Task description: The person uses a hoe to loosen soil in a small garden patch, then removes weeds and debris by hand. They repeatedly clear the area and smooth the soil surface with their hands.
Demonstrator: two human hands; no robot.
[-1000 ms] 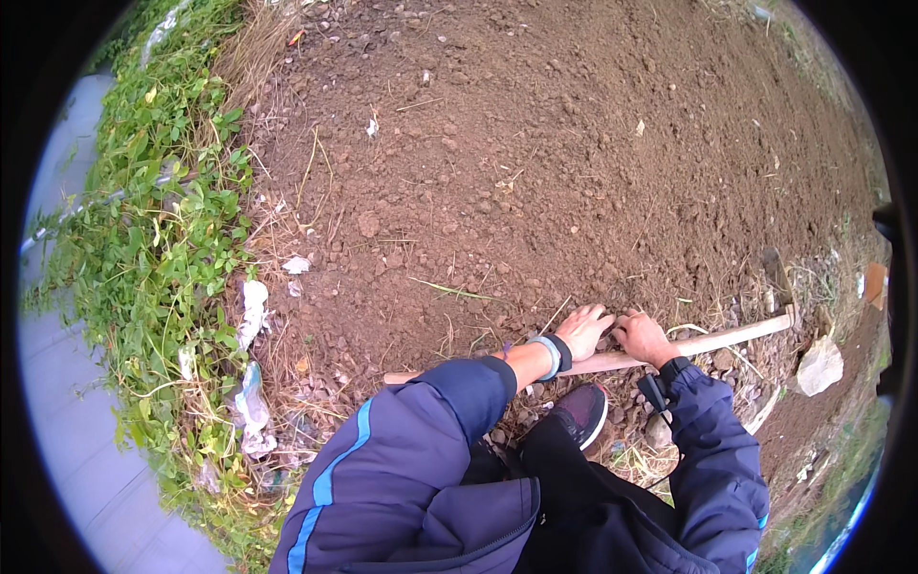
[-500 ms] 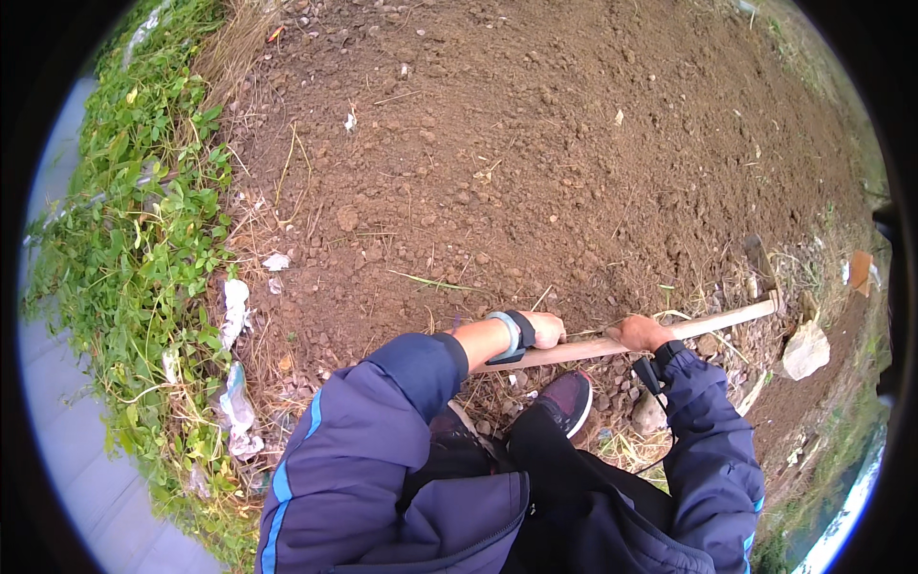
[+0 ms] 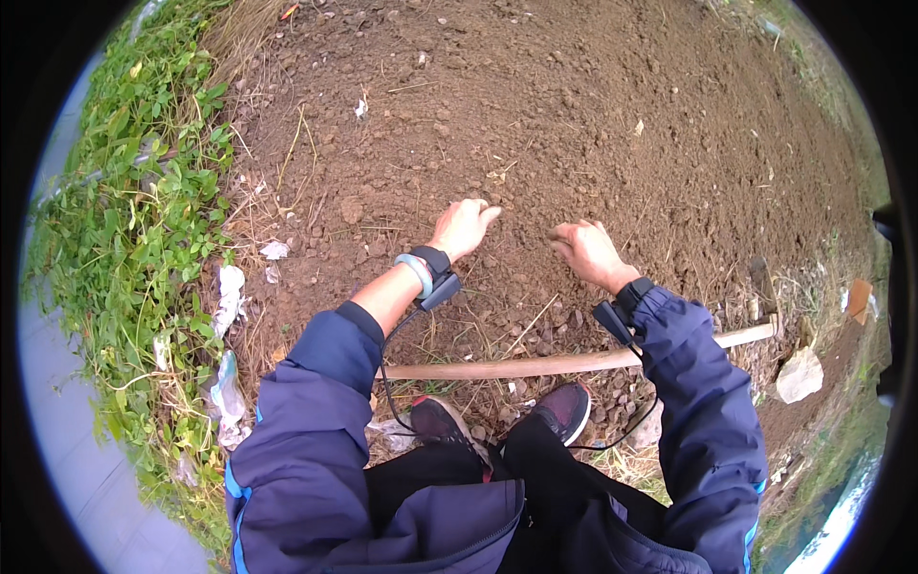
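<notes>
A hoe lies across the ground in front of my shoes. Its long wooden handle [image 3: 516,367] runs from left to right, and its dark metal head [image 3: 760,277] rests on the soil at the right end. My left hand [image 3: 463,228] hovers over the brown soil beyond the handle, loosely bent, with nothing in it. To its right, my right hand [image 3: 587,252] is likewise off the handle and empty, its thumb apart from half-curled fingers. Black bands with small boxes and cables circle both wrists. My right forearm covers part of the handle.
Loose tilled soil [image 3: 535,124] spreads ahead. Green leafy vines [image 3: 143,239] and scraps of white plastic [image 3: 228,301] line the left side, beside grey paving [image 3: 72,421]. A pale rock [image 3: 799,375] sits at the right. My shoes [image 3: 562,411] stand on stony, straw-strewn ground.
Both hands have let go of the hoe handle and moved forward, up over the soil. The handle now lies on the ground, its left part nearer my shoes.
</notes>
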